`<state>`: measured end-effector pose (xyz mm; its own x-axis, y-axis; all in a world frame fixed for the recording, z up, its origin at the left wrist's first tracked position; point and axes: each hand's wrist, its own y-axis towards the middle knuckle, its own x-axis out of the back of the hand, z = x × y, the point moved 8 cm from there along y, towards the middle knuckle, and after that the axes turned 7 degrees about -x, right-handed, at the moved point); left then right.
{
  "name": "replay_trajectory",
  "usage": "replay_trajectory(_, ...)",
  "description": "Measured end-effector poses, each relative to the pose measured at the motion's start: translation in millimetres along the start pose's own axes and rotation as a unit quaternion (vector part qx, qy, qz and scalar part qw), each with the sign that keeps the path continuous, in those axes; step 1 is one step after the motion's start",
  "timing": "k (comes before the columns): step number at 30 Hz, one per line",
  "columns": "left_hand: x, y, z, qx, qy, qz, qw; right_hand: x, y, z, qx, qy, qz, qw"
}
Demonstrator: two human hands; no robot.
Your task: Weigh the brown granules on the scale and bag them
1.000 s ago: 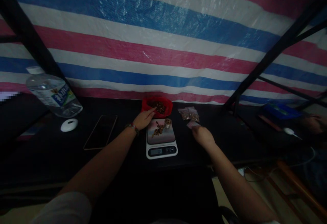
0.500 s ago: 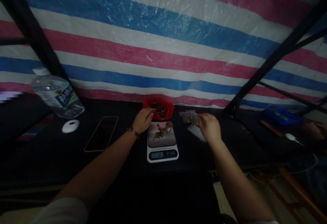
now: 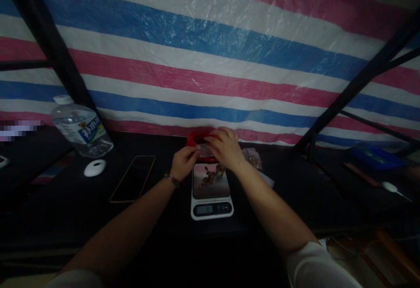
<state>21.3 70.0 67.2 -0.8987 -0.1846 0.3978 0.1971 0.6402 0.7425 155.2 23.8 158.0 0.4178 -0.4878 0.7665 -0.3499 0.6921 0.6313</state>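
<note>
Above the back edge of the white digital scale point(image 3: 211, 219), a small clear plastic bag point(image 3: 204, 150) stretches between my two hands. My left hand point(image 3: 182, 163) pinches its left side. My right hand point(image 3: 226, 149) reaches across with curled fingers at its right side; the fingertips are partly hidden. Just behind is a red bag point(image 3: 191, 139), opened wide, its contents mostly covered by my hands. Small brown pieces point(image 3: 207, 179) lie in a loose pile on the scale's plate, beside a small cup point(image 3: 220, 171) holding more of them. The scale's display is lit.
Right of my right hand lie small filled zip bags point(image 3: 253, 159) and a pale flat packet point(image 3: 268, 180). On the left are a phone point(image 3: 133, 178), a white mouse-like object point(image 3: 95, 168) and a large bottle point(image 3: 82, 128). A striped sheet point(image 3: 210, 73) hangs behind the black table.
My right hand has moved left from the zip bags to the red bag, bringing a small clear bag to my left hand. The view has shifted slightly.
</note>
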Motion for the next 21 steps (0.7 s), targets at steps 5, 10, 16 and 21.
replay_trajectory(5, 2, -9, 32, 0.158, -0.086, -0.087, 0.98, -17, -20, -1, -0.047, 0.025, -0.064, 0.996)
replay_trajectory(10, -3, -13, 15, 0.131, -0.11, -0.078, 0.982, -42, -40, 9, -0.018, 0.04, -0.039, 0.998)
replay_trajectory(16, -8, -10, -13, 0.041, -0.106, -0.028, 0.993, -44, -48, 6, -0.042, 0.114, -0.026, 0.992)
replay_trajectory(21, -9, -7, -18, -0.013, -0.063, 0.016, 0.998, -51, -50, -5, -0.112, 0.184, -0.021, 0.976)
